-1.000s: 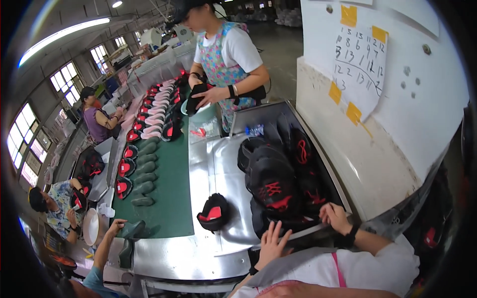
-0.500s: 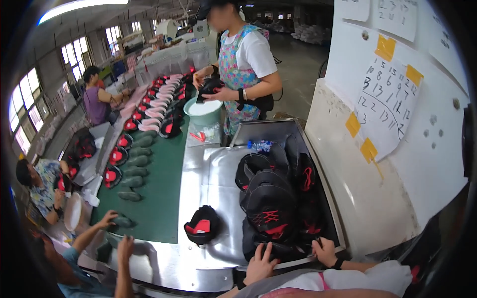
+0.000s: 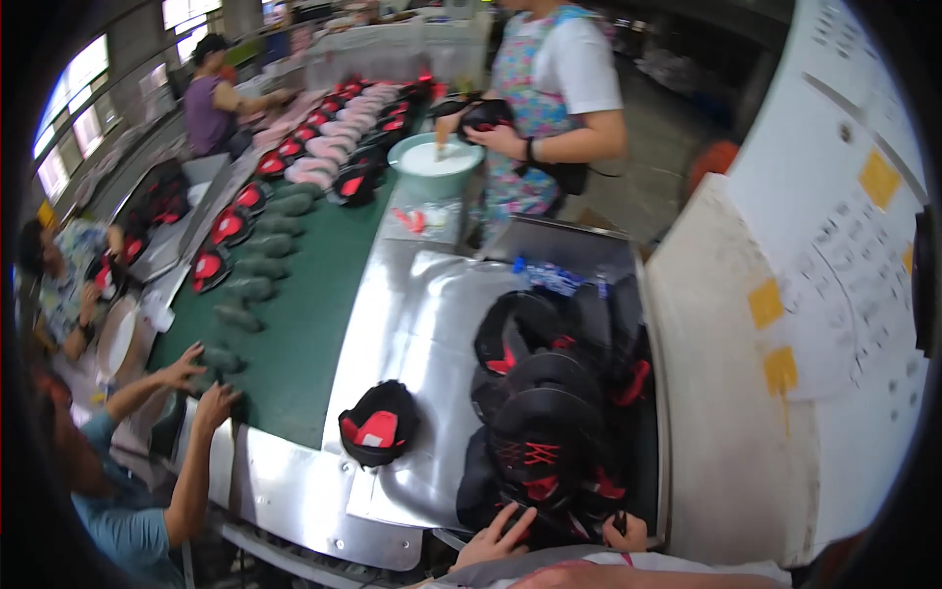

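Observation:
A pile of black shoe uppers (image 3: 545, 398) with red laces and red linings fills the metal tray (image 3: 659, 432) before me. At the pile's near edge my left hand (image 3: 496, 540) rests on a black upper, index and middle fingers stretched out and apart. My right hand (image 3: 628, 533) is closed at the tray's near right, fingers curled round a small dark piece that I cannot make out. Left of the tray, a single black upper with red lining (image 3: 380, 424) sits on the metal tabletop (image 3: 412, 344).
A green conveyor belt (image 3: 285, 363) carries rows of grey-green soles, pink pieces and uppers. Across it a co-worker's hands (image 3: 196, 378) reach over a sole. Beyond the tray another person handles a black upper by a pale green basin (image 3: 432, 162). A white board (image 3: 736, 324) stands at right.
My view has swung to the right and down. My hands stay at the pile's near edge. The left co-worker's hands have come together at a sole; the far person's hand is at the basin.

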Available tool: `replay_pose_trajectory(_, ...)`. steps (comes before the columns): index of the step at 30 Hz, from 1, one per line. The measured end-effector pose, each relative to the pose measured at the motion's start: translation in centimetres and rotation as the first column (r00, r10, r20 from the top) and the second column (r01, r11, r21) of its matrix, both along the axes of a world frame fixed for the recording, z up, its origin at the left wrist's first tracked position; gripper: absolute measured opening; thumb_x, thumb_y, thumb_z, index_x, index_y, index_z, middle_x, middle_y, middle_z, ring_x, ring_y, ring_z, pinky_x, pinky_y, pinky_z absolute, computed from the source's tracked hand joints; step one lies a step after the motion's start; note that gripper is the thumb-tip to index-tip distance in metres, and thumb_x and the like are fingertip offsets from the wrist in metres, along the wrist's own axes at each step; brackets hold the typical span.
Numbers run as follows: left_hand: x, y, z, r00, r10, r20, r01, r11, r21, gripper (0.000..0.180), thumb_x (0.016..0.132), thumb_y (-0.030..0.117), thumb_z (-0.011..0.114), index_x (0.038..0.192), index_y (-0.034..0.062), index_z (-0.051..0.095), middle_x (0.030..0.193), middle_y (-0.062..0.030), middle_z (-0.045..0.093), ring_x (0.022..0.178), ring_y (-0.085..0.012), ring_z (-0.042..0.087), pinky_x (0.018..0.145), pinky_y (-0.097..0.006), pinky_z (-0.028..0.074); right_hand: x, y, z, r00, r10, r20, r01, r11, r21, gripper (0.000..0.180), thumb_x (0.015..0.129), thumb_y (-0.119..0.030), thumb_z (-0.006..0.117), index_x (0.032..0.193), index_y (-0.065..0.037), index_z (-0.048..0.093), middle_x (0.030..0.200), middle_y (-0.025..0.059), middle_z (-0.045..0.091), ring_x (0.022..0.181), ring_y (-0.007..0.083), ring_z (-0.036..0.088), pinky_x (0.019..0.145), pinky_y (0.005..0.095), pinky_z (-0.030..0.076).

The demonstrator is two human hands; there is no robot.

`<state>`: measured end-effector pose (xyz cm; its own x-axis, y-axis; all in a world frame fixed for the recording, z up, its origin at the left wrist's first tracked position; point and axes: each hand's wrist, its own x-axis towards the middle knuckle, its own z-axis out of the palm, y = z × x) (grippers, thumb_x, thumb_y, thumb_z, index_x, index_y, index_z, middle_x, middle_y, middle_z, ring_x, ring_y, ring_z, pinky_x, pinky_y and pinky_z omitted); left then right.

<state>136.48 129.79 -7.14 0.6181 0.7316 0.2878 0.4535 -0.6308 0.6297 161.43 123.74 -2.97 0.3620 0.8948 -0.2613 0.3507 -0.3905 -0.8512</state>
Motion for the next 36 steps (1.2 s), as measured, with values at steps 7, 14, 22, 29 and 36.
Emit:
replay_pose_trajectory(7, 0.2, 3.6, 3.9, 0.902, -0.381, -0.203, 0.381, 0.924, -0.037, 0.047, 0.081, 0.019, 0.043, 0.127, 0.0077, 0.041, 0.145, -0.0132, 0.01, 0.132, -0.0355, 0.016, 0.085, -0.042, 0.048, 4.7, -2.1, -8.4, 0.853, 0.065, 0.517, -0.042, 0.998, -0.056, 0.019, 0.076, -0.016, 0.058, 0.063, -0.004, 0.055, 0.05, 0.0023, 0.053, 0.047, 0.0086, 0.051, 0.046, 0.0252, 0.041)
replay_pose_trajectory(14, 0.7, 2.9, 2.0, 0.906, -0.296, -0.303, 0.338, 0.937, 0.094, 0.048, 0.081, 0.013, 0.042, 0.129, 0.007, 0.039, 0.144, -0.0127, 0.013, 0.129, -0.0359, 0.023, 0.086, -0.036, 0.048, 4.8, -2.7, -7.2, 0.947, 0.142, 0.288, -0.119, 0.988, -0.097, 0.017, 0.076, -0.017, 0.061, 0.064, -0.006, 0.057, 0.054, -0.0003, 0.054, 0.051, 0.0065, 0.051, 0.048, 0.0232, 0.04)
replay_pose_trajectory(22, 3.8, 1.9, 0.1, 0.973, -0.21, -0.096, 0.223, 0.962, 0.157, 0.049, 0.074, 0.016, 0.056, 0.122, 0.0162, 0.049, 0.137, -0.0122, 0.032, 0.119, -0.0365, 0.039, 0.086, -0.037, 0.045, 3.9, -2.1, -5.7, 0.996, 0.032, 0.077, -0.026, 0.997, -0.077, 0.014, 0.076, -0.017, 0.063, 0.066, -0.008, 0.059, 0.058, -0.0034, 0.054, 0.055, 0.0041, 0.05, 0.051, 0.0209, 0.039)
replay_pose_trajectory(29, 0.6, 2.3, 0.3, 0.98, -0.196, -0.033, 0.198, 0.978, 0.074, 0.061, 0.067, 0.019, 0.063, 0.125, 0.0187, 0.046, 0.139, -0.0146, 0.028, 0.122, -0.0367, 0.035, 0.088, -0.039, 0.043, 2.3, -0.6, -3.5, 0.998, 0.009, 0.063, -0.004, 0.997, -0.081, 0.013, 0.069, -0.019, 0.065, 0.07, -0.007, 0.063, 0.056, 0.003, 0.056, 0.056, 0.0079, 0.053, 0.054, 0.0264, 0.043)
replay_pose_trajectory(36, 1.3, 3.5, 5.5, 0.969, -0.211, -0.13, 0.218, 0.975, 0.041, 0.019, 0.072, 0.016, 0.057, 0.09, 0.0137, 0.062, 0.139, -0.0105, 0.028, 0.123, -0.0348, 0.033, 0.082, -0.037, 0.048, 1.0, 1.8, 2.1, 0.99, 0.023, -0.137, -0.009, 0.995, 0.097, 0.011, 0.077, -0.012, 0.056, 0.071, -0.003, 0.056, 0.054, 0.0001, 0.05, 0.048, 0.0056, 0.047, 0.045, 0.0224, 0.036)
